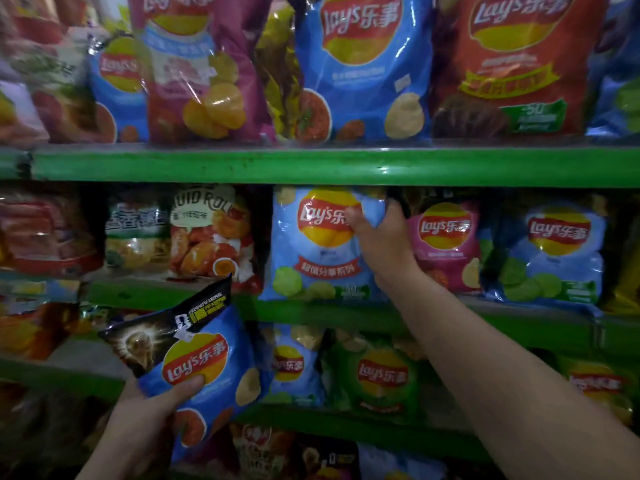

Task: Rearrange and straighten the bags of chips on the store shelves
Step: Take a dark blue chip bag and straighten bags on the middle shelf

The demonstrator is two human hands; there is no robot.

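My right hand (379,237) grips the top right corner of the light blue Lay's bag (322,247) on the middle shelf (346,315), thumb on its face, fingers curled behind. My left hand (152,407) pinches a small blue Lay's bag (204,368) with a black top, held off the shelves, thumb pressed on its front. Step looks like squaring the light blue bag upright. Next move likely calls for pushing it back flush and finding a slot for the held bag. Room is tight: green shelf lip (311,166) just above, pink bag (445,244) touching my right hand, squid roll bag (211,233) close on the left.
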